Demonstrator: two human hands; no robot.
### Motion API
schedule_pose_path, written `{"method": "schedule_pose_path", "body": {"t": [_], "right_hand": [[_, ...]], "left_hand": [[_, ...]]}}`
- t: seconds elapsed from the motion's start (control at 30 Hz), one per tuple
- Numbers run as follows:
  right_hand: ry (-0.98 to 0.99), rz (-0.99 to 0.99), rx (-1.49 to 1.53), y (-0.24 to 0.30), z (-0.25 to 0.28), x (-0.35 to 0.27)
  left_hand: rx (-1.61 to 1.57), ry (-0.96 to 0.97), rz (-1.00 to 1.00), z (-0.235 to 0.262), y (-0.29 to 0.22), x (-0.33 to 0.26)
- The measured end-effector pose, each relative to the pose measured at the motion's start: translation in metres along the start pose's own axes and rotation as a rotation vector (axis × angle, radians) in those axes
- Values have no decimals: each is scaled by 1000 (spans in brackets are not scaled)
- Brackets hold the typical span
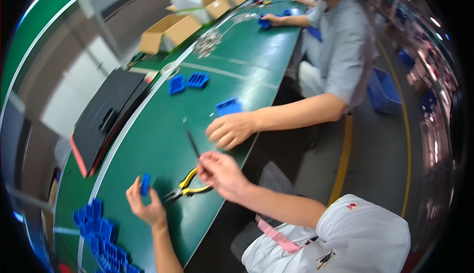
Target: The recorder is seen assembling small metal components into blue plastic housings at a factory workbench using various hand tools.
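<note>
My left hand (147, 205) pinches a small blue plastic part (145, 184) upright between thumb and fingers, above the green table. My right hand (223, 173) is closed round a thin dark tool (191, 141) with a pale tip, pointing away from me; blur hides its exact kind. Below and between my hands lie yellow-and-black pliers (187, 185), jaws toward my left hand. Beside my left forearm is a heap of blue plastic parts (101, 231). Just beyond my right hand, a co-worker's hand (231, 129) rests near another blue part (228, 106).
Two blue parts (188, 82) lie farther along the green table (163, 147). Past them are a pile of small metal pieces (207, 43) and open cardboard boxes (170, 32). A black case-like object (111, 115) stands along the left edge. A co-worker (340, 46) sits at the right.
</note>
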State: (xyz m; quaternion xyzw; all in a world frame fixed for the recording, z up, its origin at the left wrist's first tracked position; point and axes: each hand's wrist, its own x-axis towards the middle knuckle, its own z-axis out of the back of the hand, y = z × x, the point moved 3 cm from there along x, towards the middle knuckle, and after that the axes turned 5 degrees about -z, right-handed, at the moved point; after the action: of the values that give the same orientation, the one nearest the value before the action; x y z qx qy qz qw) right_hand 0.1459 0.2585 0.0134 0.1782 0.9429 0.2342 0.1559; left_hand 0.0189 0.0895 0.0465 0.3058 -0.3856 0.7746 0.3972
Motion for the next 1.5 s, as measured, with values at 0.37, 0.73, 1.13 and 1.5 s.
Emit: {"method": "schedule_pose_path", "body": {"t": [0.37,0.73,1.13,1.5], "right_hand": [[101,-3,47,8,-12,-12],[109,82,102,43,-36,-13],[-30,-103,-365,-43,69,-87],[-8,-147,-549,-50,76,-125]], "left_hand": [[-72,12,-17,-3,-3,-6],[-101,-47,-12,-6,6,-6],[-160,111,-89,-15,-1,-11],[-143,108,12,-10,-4,-11]]}}
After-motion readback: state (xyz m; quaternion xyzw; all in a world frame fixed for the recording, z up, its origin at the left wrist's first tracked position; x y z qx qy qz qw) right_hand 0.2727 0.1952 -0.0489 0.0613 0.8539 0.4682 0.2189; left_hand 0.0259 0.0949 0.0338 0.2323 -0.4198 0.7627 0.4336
